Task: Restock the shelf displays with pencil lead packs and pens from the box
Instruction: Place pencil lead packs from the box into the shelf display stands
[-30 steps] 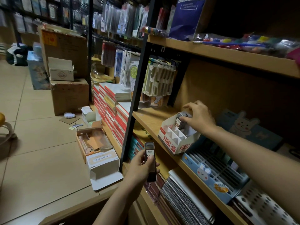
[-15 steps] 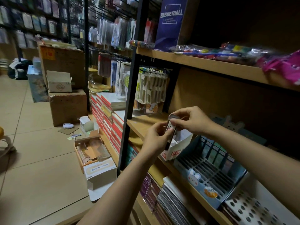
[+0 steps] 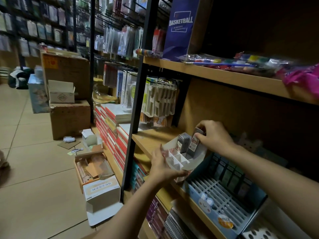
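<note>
Head view: the right hand (image 3: 213,136) pinches a lead pack (image 3: 194,143), lowering it into a rear slot of the white display box (image 3: 184,161) on the shelf (image 3: 150,138). Left hand (image 3: 161,165) grips the box's front. Next, I judge: seat it, release.

cardboard boxes (image 3: 69,124) stacked on floor | basketball bag (image 3: 179,30) on top shelf

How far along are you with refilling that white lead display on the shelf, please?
Done: one lead pack stands in the white display box. In hand: right hand lowers another pack while left hand steadies the box. Left: its front compartments and the blue rack look empty.
</note>
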A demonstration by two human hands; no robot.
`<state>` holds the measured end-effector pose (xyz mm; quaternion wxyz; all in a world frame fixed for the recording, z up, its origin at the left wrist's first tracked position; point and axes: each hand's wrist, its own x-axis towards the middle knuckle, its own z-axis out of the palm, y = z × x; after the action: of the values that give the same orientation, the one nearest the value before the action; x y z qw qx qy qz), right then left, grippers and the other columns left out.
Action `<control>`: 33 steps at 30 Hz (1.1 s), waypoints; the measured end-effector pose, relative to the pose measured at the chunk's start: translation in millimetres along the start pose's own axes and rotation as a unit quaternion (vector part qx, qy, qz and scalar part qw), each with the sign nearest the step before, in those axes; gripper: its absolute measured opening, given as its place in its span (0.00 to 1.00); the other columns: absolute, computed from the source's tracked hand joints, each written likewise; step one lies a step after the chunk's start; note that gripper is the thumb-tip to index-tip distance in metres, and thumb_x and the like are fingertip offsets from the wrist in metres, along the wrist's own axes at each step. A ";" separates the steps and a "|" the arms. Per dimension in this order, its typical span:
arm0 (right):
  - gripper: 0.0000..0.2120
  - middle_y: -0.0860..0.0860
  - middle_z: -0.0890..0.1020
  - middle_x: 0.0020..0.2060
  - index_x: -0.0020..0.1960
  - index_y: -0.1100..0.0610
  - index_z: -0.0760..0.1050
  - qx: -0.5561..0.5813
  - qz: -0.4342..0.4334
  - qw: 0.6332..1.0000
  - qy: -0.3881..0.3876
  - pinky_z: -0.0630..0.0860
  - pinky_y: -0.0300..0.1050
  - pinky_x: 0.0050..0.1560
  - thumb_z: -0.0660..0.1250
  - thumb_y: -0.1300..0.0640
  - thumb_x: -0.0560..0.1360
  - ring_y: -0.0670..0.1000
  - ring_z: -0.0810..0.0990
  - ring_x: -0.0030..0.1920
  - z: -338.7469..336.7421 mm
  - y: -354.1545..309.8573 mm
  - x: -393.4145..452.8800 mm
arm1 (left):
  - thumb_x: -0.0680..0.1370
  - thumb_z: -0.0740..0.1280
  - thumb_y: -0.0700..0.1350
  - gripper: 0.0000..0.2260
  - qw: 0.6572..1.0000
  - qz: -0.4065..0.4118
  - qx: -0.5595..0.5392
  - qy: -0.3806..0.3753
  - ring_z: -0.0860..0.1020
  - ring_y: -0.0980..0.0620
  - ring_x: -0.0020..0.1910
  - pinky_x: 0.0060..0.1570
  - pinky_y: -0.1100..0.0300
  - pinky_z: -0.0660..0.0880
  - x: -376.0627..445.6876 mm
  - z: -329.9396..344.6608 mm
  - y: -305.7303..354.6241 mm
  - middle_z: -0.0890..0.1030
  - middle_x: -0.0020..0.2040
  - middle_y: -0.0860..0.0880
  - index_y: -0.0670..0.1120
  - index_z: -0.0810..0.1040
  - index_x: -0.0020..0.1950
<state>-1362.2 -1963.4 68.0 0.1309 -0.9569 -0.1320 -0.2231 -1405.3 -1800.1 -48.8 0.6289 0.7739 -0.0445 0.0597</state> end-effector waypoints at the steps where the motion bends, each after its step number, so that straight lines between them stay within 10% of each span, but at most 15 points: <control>1: 0.05 0.51 0.83 0.41 0.49 0.58 0.80 -0.001 -0.003 1.000 0.004 0.82 0.48 0.44 0.72 0.58 0.74 0.51 0.82 0.42 1.8 1.1 0.5 | 0.60 0.83 0.46 0.57 1.000 0.001 0.008 0.003 0.60 0.48 0.73 0.73 0.51 0.62 0.2 3.7 -0.4 0.57 0.74 0.48 0.47 0.49 0.78; 18: 0.06 0.50 0.82 0.41 0.45 0.53 0.84 -0.126 0.014 0.991 0.037 0.74 0.42 0.32 0.72 0.50 0.74 0.50 0.79 0.38 37.0 6.0 -9.0 | 0.61 0.82 0.49 0.54 0.999 0.013 0.015 0.046 0.59 0.51 0.72 0.71 0.56 0.60 8.7 22.9 -17.8 0.57 0.73 0.51 0.51 0.51 0.77; 28: 0.12 0.54 0.76 0.50 0.55 0.55 0.81 -0.174 0.037 0.984 0.027 0.78 0.50 0.45 0.65 0.49 0.78 0.57 0.78 0.49 39.7 4.2 -21.5 | 0.60 0.82 0.52 0.57 0.998 0.035 0.024 0.044 0.57 0.60 0.66 0.65 0.64 0.57 8.0 26.1 -22.7 0.57 0.72 0.53 0.50 0.48 0.78; 33: 0.15 0.53 0.73 0.58 0.64 0.53 0.76 -0.139 0.016 0.990 0.032 0.75 0.49 0.55 0.64 0.52 0.78 0.54 0.73 0.57 26.5 -9.4 -49.6 | 0.65 0.79 0.53 0.53 0.998 0.054 0.037 0.018 0.56 0.52 0.75 0.75 0.51 0.59 -23.8 13.2 -19.9 0.53 0.77 0.54 0.50 0.48 0.79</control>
<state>-1397.7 -1956.1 23.9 0.0040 -0.9600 -0.0804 -0.2680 -1425.5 -1809.1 -74.2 0.5967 0.7917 -0.0725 0.1091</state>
